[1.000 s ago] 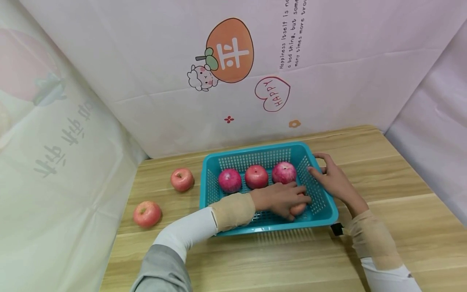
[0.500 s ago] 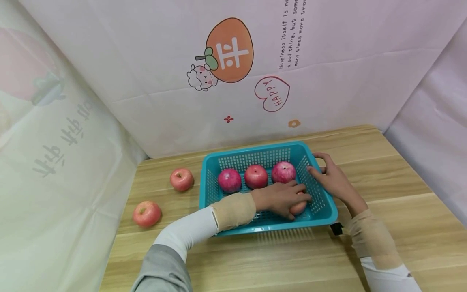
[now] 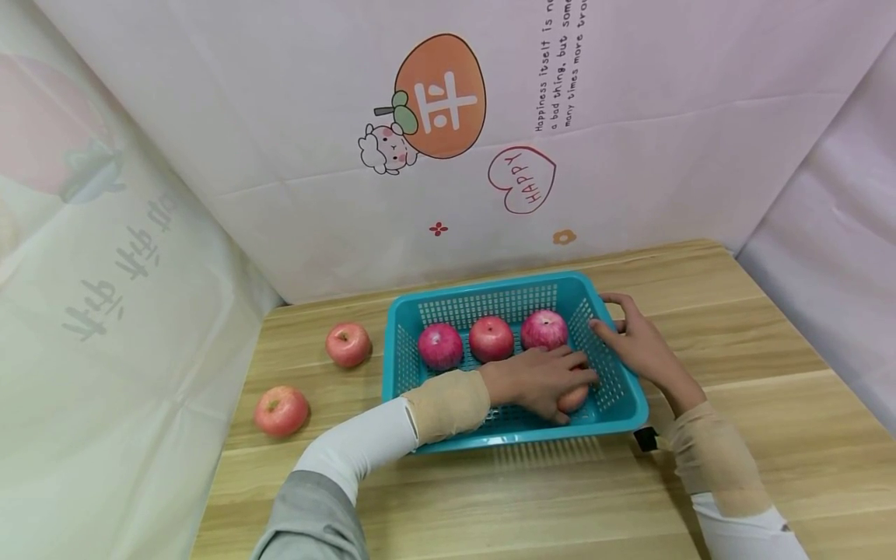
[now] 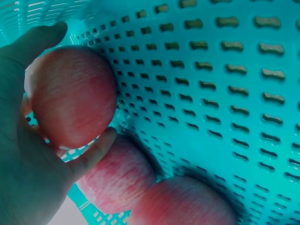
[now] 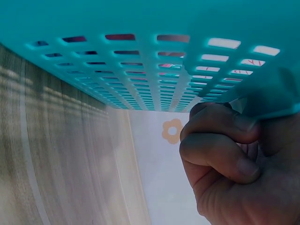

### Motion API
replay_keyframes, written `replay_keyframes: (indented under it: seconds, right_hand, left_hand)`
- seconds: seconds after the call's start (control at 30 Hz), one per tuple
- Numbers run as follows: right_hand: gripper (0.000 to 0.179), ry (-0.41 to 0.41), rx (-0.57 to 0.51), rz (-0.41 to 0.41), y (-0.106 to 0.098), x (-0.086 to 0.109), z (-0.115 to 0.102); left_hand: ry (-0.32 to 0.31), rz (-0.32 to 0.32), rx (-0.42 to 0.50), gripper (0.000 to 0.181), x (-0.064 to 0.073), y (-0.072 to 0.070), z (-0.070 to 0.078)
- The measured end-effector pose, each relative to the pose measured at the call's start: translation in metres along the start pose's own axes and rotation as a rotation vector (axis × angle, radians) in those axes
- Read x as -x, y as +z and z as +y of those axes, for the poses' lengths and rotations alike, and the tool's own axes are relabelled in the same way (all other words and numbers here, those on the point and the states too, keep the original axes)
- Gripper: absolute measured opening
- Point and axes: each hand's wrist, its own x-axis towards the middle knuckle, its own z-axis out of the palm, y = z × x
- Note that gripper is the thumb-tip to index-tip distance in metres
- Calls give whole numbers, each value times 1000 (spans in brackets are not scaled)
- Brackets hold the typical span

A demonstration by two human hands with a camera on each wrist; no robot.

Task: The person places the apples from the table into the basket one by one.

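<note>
A turquoise plastic basket (image 3: 490, 441) with slotted walls stands on the wooden table. My left hand (image 3: 539, 381) reaches into its right end and grips a red apple (image 3: 574, 398). Thumb and fingers curve round this apple (image 4: 72, 96) in the left wrist view, close beside the slotted wall. My right hand (image 3: 640, 346) holds the basket's right rim, thumb over the inner side. From the right wrist view, curled fingers (image 5: 220, 154) show outside the wall. Along the basket's back sit a dark pink apple (image 3: 441, 347), a red apple (image 3: 491, 339) and a streaked pink apple (image 3: 544, 330).
Left of the basket, two more apples lie on the table (image 3: 434, 505): one farther back (image 3: 348, 344), one nearer (image 3: 281, 411). A printed white cloth (image 3: 315, 233) hangs right behind the table. A small black object (image 3: 646, 439) shows by the right wrist.
</note>
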Motion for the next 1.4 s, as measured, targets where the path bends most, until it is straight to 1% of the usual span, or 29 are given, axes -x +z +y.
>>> replay_keyframes:
  seconds: [0.13,0.23,0.47,0.63,0.83,1.0,1.07,1.17,1.3,1.4]
  right_hand:
    - [72,0,10,4,0,0,-1]
    - [71,3,12,5,0,0,-1]
    - [70,-2,13,-1,2,0,0]
    - [70,2,31,6,2,0,0]
    - [71,-2,44,18,1,1,-1]
    - [71,-9,43,14,1,0,-1]
    - [71,-14,38,11,0,0,0]
    - [71,-18,31,7,1,0,0]
    - [71,-15,27,5,1,-1,-1]
    - [71,-12,24,3,1,0,-2]
  left_hand:
    - [4,29,-22,79,0,0,0]
    - [7,39,-27,79,1,-1,0]
    - [-13,42,3,78,5,-7,-1]
    - [-13,68,25,76,9,-11,-2]
    - [8,117,34,72,15,-17,-4]
    - [26,181,46,64,22,-22,-10]
    - [23,200,58,62,26,-25,-12]
    - [6,212,67,59,32,-30,-15]
    - [-13,240,88,49,40,-33,-18]
    - [1,298,105,36,44,-34,-21]
